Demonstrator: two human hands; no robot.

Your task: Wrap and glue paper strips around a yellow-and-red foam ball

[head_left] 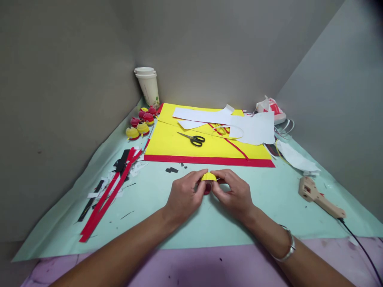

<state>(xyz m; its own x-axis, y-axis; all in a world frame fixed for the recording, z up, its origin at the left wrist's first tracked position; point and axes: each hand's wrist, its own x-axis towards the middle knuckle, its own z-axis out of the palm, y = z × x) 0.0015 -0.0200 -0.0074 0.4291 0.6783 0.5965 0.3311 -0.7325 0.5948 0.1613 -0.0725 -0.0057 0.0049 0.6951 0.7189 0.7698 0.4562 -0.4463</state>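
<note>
Between my two hands, over the pale green sheet, is a small ridged yellow dome point(209, 176). My left hand point(186, 190) pinches its left side between thumb and fingers. On the other side, the thumb and fingers of my right hand point(235, 192) close on its right edge. Just under the dome a dark red round piece point(207, 189) shows between my thumbs; whether it is joined to the dome I cannot tell. Black-handled scissors point(196, 140) lie beyond my hands on yellow sheets point(167, 141).
Red strips point(112, 195) and black scraps point(121, 161) lie at left. Several red and yellow domed pieces point(143, 128) stand by a leaning white cup point(149, 85). White paper point(254, 127) covers part of the yellow sheets. A corded glue gun point(321, 198) rests at right.
</note>
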